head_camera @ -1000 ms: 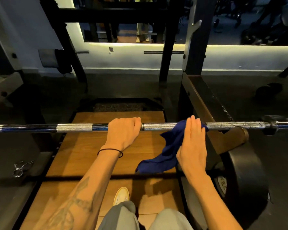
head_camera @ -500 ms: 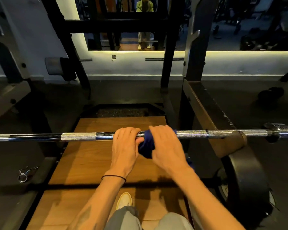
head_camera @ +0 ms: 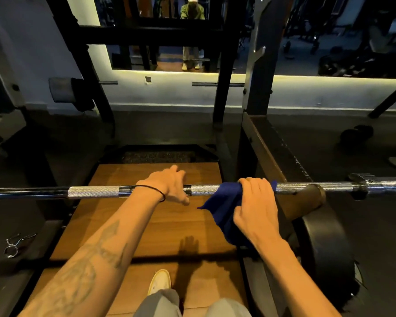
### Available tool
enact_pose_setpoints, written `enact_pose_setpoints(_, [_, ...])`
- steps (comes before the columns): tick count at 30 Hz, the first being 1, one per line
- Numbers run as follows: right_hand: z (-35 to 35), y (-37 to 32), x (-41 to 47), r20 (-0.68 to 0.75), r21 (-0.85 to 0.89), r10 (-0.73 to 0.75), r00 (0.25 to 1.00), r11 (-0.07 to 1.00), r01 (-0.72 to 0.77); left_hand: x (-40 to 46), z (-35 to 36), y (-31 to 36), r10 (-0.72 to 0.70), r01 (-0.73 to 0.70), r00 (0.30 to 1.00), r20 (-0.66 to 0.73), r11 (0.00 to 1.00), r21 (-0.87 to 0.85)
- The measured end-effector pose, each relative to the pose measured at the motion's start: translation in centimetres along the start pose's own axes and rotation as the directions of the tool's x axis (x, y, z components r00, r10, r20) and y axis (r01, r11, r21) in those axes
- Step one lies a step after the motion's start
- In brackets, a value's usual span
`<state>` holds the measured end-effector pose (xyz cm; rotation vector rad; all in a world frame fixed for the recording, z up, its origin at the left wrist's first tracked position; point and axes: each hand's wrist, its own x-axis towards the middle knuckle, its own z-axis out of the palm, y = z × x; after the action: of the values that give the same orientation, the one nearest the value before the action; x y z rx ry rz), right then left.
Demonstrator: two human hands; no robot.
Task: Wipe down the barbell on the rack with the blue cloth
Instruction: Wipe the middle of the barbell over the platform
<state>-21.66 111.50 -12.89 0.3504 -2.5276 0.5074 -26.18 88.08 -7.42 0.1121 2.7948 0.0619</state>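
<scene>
The steel barbell (head_camera: 94, 192) lies level across the rack in front of me. My right hand (head_camera: 254, 197) grips the blue cloth (head_camera: 222, 204) wrapped over the bar right of centre, and the cloth's loose end hangs down below the hand. My left hand (head_camera: 169, 184) rests on top of the bar near its middle, a little left of the cloth. Its fingers reach forward past the bar rather than curling round it. A black band sits on that wrist.
A black weight plate (head_camera: 325, 252) stands low on the right. The rack's safety arm (head_camera: 272, 152) and upright (head_camera: 258, 65) are just right of my right hand. A spring collar (head_camera: 16, 244) lies on the floor at left. The wooden platform (head_camera: 158, 225) is below.
My right hand has slid the cloth to the right along the bar, away from my left hand. My left hand's fingers have lifted from their curl over the bar.
</scene>
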Motion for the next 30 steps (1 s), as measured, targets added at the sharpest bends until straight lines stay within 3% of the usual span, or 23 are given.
enact_pose_setpoints(2, [-0.1,-0.3,0.3,0.045,0.012,0.027,0.999,1.000,-0.027,0.3,0.0,0.4,-0.036,0.051,0.990,0.137,0.992,-0.113])
enact_pose_setpoints(4, [0.1,-0.6,0.5,0.100,-0.021,0.080,0.992,0.997,-0.078,-0.3,0.5,0.7,-0.043,0.053,0.996,0.084,0.991,-0.127])
enact_pose_setpoints(6, [0.3,-1.5,0.5,0.137,-0.056,0.103,0.985,0.994,-0.096,-1.3,1.2,1.1,-0.046,0.045,0.988,-0.151,0.999,-0.005])
enact_pose_setpoints(8, [0.7,-3.5,0.5,0.177,-0.059,0.079,0.981,0.996,-0.070,-1.8,2.1,1.2,-0.029,0.077,0.921,-0.388,0.991,0.110])
enact_pose_setpoints(13, [2.5,-10.3,0.0,0.269,0.039,-0.145,0.952,0.989,0.140,-2.1,5.7,1.1,0.067,0.032,0.709,-0.702,0.991,0.127])
enact_pose_setpoints(16, [2.0,-9.5,0.1,0.268,0.058,-0.229,0.936,0.973,0.222,-2.1,7.0,1.0,0.052,-0.017,0.601,-0.797,0.998,0.052])
enact_pose_setpoints(18, [1.3,-6.3,0.5,0.239,-0.009,-0.232,0.943,0.971,0.241,-2.3,7.1,1.0,0.069,-0.016,0.594,-0.801,0.997,0.074])
enact_pose_setpoints(21, [0.3,-0.3,1.1,0.169,-0.102,-0.120,0.978,0.985,0.138,-2.6,7.1,1.2,0.039,0.014,0.626,-0.779,0.998,0.062])
enact_pose_setpoints(25, [-1.5,2.9,2.0,0.282,-0.100,0.020,0.959,0.995,0.009,-3.0,7.2,1.3,0.024,0.000,0.653,-0.757,1.000,0.031])
enact_pose_setpoints(30, [-2.1,2.6,2.1,0.304,0.000,-0.035,0.952,0.999,0.037,-3.1,7.1,1.6,-0.004,0.002,0.666,-0.746,1.000,-0.004])
